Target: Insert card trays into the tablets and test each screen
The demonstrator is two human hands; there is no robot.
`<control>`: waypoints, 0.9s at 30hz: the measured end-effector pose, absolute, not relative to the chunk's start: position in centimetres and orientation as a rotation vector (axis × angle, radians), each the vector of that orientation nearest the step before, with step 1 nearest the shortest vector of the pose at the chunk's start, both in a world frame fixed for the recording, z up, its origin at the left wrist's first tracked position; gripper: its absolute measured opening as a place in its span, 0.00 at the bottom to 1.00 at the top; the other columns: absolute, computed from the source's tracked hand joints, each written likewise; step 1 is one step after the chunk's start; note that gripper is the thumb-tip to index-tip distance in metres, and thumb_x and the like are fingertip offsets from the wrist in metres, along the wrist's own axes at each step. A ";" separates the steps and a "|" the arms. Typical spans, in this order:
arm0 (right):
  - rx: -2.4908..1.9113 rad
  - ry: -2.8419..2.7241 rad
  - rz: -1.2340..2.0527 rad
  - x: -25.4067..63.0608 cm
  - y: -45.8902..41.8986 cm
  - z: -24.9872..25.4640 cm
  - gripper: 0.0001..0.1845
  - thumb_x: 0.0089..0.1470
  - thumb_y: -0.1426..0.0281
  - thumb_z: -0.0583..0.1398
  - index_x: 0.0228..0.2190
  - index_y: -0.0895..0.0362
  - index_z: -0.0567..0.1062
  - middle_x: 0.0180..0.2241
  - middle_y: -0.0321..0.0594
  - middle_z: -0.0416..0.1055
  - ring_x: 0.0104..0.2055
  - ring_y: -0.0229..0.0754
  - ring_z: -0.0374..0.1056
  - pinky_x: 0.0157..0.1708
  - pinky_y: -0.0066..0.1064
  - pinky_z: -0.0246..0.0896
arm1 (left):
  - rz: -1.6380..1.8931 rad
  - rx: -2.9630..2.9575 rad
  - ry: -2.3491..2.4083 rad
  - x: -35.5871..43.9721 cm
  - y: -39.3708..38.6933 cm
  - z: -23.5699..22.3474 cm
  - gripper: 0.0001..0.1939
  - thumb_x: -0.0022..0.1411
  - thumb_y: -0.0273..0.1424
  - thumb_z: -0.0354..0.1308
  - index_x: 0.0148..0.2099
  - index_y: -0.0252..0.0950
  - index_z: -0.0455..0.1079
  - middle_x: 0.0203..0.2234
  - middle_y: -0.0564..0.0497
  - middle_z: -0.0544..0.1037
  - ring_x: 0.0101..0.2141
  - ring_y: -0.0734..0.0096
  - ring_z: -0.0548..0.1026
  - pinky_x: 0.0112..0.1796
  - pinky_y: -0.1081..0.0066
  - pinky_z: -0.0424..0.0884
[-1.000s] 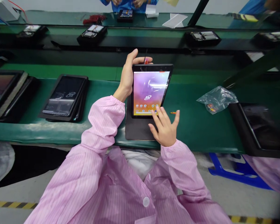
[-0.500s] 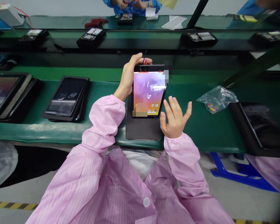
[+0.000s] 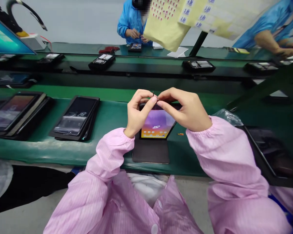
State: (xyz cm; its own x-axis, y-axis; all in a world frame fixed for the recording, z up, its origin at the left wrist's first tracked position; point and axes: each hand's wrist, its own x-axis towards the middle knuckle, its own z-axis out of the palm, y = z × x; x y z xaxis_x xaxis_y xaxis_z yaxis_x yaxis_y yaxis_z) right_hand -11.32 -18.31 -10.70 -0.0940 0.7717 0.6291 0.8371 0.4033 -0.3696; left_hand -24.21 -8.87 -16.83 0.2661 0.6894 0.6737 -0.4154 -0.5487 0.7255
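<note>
A lit tablet (image 3: 157, 125) with a purple and orange screen stands tilted on a dark mat (image 3: 150, 152) at the near edge of the green bench. My left hand (image 3: 136, 112) grips the tablet's top left corner. My right hand (image 3: 184, 109) has come up to the top edge, its fingers pinched beside my left fingertips on a small thin dark piece (image 3: 153, 95) that sticks up there. What that piece is cannot be made out. Both arms wear pink striped sleeves.
A stack of dark tablets (image 3: 75, 117) lies left, more tablets (image 3: 13, 112) further left. A clear plastic bag (image 3: 228, 117) and a black tray (image 3: 271, 152) sit right. Black trays ride the belt (image 3: 146, 70) behind. People in blue work across; yellow label sheets (image 3: 185, 19) hang overhead.
My right hand left the screen's lower edge, opened in the air, then rose to pinch at the tablet's top. The camera tilted up, so more of the far side shows.
</note>
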 end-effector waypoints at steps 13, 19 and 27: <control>-1.352 -2.040 -0.076 -10.9 -17.3 -9.8 0.12 0.62 0.63 0.55 0.30 0.55 0.72 0.25 0.34 0.70 0.25 0.35 0.65 0.28 0.28 0.61 | 1.592 1.570 0.274 -24.0 -9.3 -17.7 0.08 0.62 0.40 0.59 0.35 0.42 0.72 0.33 0.52 0.71 0.38 0.72 0.73 0.40 0.70 0.71; -1.381 -2.022 -0.048 -10.9 -16.8 -10.3 0.13 0.61 0.61 0.56 0.29 0.55 0.74 0.24 0.33 0.70 0.26 0.35 0.66 0.31 0.28 0.62 | 1.595 1.569 0.343 -24.0 -9.3 -17.9 0.12 0.61 0.45 0.59 0.35 0.43 0.72 0.35 0.51 0.70 0.41 0.69 0.74 0.40 0.69 0.71; -1.332 -1.814 0.189 -10.3 -17.0 -10.7 0.19 0.54 0.52 0.62 0.34 0.56 0.75 0.27 0.31 0.73 0.27 0.34 0.69 0.27 0.25 0.65 | 1.596 1.567 0.292 -23.8 -9.1 -17.8 0.11 0.61 0.43 0.59 0.35 0.42 0.72 0.34 0.51 0.70 0.41 0.67 0.74 0.42 0.66 0.70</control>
